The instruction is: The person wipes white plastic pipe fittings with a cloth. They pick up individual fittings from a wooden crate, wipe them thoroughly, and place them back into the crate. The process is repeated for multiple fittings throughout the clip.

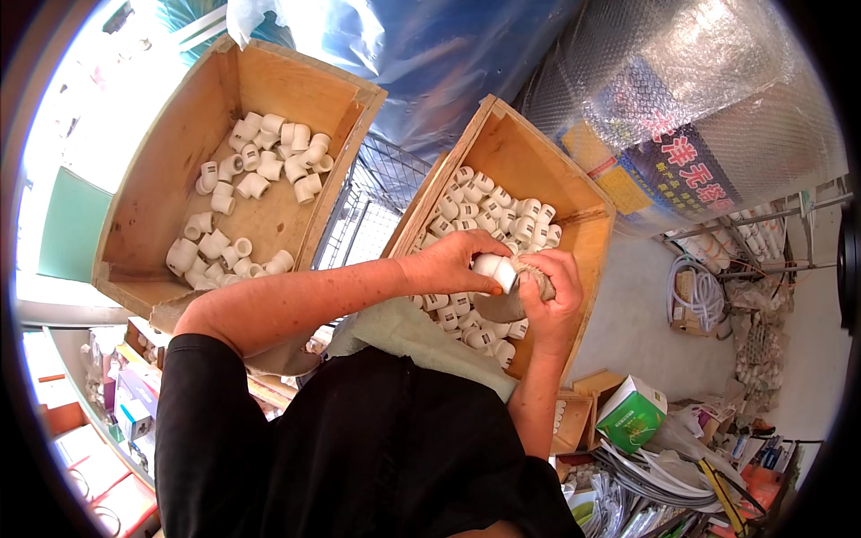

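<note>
Over the right-hand wooden box point(585, 222), my left hand point(454, 263) grips a white plastic pipe elbow fitting point(499, 270). My right hand point(553, 289) holds a bunched tan cloth point(537, 274) against the fitting's open end. Part of the cloth hangs below the fitting. Many white plastic pipe fittings point(485, 210) fill the box beneath both hands, most with a small dark label. A second wooden box point(158, 188), to the left, has loose white elbow fittings point(269, 165) scattered on its floor and heaped at its near end. My left forearm crosses that box's near corner.
A wire mesh rack point(366, 208) shows between the boxes. Plastic-wrapped stock point(672, 134) stands behind the right box. At the right are a coiled white hose point(703, 292), a green-and-white carton point(632, 413) and looped grey tubing point(662, 481). Shelves with packaged goods point(134, 403) line the lower left.
</note>
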A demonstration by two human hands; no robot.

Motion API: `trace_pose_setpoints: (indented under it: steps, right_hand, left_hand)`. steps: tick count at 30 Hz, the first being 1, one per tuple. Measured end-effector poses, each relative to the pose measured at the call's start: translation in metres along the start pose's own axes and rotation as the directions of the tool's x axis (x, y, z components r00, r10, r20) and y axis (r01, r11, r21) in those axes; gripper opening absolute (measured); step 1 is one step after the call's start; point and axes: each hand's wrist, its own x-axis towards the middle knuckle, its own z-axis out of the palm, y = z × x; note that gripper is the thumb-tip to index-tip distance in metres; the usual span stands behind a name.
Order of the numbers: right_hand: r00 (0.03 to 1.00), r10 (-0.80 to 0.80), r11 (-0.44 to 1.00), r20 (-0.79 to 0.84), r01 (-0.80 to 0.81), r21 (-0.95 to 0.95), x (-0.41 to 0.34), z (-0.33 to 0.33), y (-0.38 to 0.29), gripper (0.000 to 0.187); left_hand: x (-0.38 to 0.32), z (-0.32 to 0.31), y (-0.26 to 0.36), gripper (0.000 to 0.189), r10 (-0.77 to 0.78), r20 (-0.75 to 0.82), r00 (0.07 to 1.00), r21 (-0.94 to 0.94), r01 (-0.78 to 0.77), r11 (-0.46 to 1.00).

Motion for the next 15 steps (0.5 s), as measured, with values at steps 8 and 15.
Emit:
trace_pose_setpoints:
  steps: [8, 15]
  right_hand:
    - [0.995, 0.098, 0.994, -0.017, -0.097, 0.053, 0.0, 0.004, 0.001, 0.014]
    - [0.94, 0.337, 0.923, -0.054, -0.318, 0.218, -0.005, 0.005, 0.009, 0.016]
  left_hand:
    - [0.0, -0.002, 0.003, 0.053, 0.024, 0.02, 1.0, 0.029, -0.024, 0.999]
    - [0.005, -0.01, 0.004, 0.048, -0.148, 0.121, 0.982, -0.391, 0.184, 0.902]
